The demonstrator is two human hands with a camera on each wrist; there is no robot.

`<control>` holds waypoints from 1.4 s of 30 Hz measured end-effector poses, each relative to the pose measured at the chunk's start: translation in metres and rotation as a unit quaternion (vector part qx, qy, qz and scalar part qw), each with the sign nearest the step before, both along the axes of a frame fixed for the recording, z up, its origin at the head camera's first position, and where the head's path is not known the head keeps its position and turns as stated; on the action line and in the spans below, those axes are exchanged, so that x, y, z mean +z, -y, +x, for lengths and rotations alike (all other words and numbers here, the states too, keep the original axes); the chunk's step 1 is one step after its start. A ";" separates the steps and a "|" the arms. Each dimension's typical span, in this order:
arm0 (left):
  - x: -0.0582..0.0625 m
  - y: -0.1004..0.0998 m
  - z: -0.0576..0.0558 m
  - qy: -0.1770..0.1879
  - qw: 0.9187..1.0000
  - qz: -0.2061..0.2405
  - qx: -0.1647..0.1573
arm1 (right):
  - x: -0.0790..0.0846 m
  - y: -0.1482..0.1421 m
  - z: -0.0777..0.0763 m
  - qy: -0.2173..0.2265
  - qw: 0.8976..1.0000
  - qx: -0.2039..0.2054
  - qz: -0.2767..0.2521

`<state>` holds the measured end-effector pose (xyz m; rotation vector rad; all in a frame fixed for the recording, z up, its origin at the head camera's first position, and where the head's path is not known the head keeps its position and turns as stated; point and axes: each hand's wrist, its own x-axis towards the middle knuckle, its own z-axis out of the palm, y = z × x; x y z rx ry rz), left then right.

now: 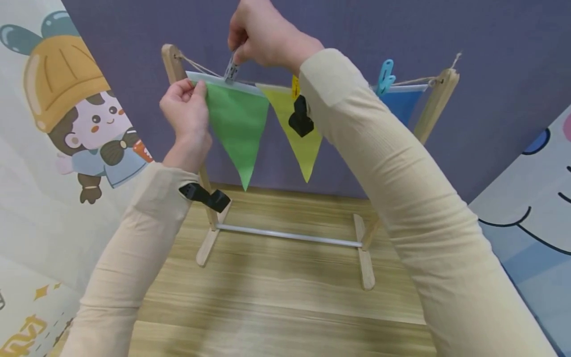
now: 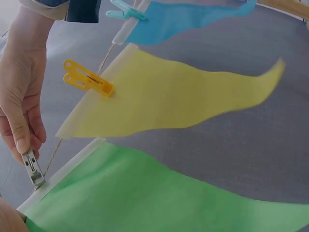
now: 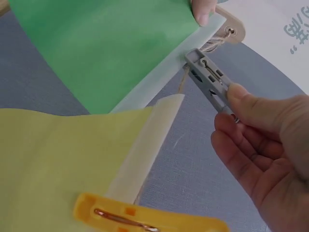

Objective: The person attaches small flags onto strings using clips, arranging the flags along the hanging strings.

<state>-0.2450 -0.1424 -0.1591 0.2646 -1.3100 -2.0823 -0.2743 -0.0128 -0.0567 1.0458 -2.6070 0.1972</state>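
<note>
My left hand (image 1: 187, 111) pinches the upper left corner of a green triangular pennant (image 1: 238, 124) between thumb and fingers. The pennant hangs point down, with a white band along its top edge. Above it, my right hand (image 1: 269, 37) pinches a grey clothespin (image 3: 208, 77) by its handle end. In the right wrist view the clothespin's jaws are at the white band, close to the twine (image 2: 53, 157). A yellow pennant (image 1: 285, 111) hangs beside the green one, clipped by a yellow clothespin (image 2: 89, 79).
A blue pennant (image 1: 403, 104) with a light blue clothespin (image 1: 385, 78) hangs at the right. Wooden posts (image 1: 437, 104) hold the twine, joined low down by a white rod (image 1: 290, 235). The stand is on a wood-grain surface (image 1: 267, 297) before a grey-purple backdrop (image 1: 357, 29).
</note>
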 end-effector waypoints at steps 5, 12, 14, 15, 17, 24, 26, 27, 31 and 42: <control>-0.001 -0.004 0.000 0.009 1.000 -0.005 -0.003 | -0.002 0.004 -0.001 -0.011 1.000 0.009 0.007; 0.003 -0.004 -0.001 -0.009 1.000 0.009 -0.013 | -0.002 0.008 -0.003 0.005 1.000 0.013 0.005; 0.004 -0.004 -0.001 -0.012 1.000 0.013 -0.012 | -0.001 0.008 -0.003 0.010 1.000 0.017 0.003; 0.005 -0.005 -0.001 -0.012 1.000 0.014 -0.011 | -0.001 0.008 -0.003 0.013 1.000 0.019 0.002; 0.005 -0.005 -0.002 -0.011 1.000 0.013 -0.010 | 0.000 0.009 -0.003 0.023 1.000 0.020 -0.003; 0.003 -0.006 -0.001 -0.010 1.000 0.011 -0.012 | -0.001 0.012 -0.002 0.044 0.999 0.021 -0.023; 0.003 -0.006 0.000 -0.009 1.000 0.015 -0.013 | -0.002 0.012 -0.002 0.053 0.998 0.018 -0.031; 0.003 -0.007 0.000 -0.010 1.000 0.017 -0.013 | -0.002 0.012 -0.001 0.056 0.998 0.017 -0.034; 0.003 -0.008 0.002 -0.011 1.000 0.023 -0.015 | -0.005 0.011 0.000 0.068 0.996 0.017 -0.049; 0.000 -0.009 0.003 -0.021 0.999 0.043 -0.014 | -0.020 0.016 0.001 0.112 0.978 0.038 -0.173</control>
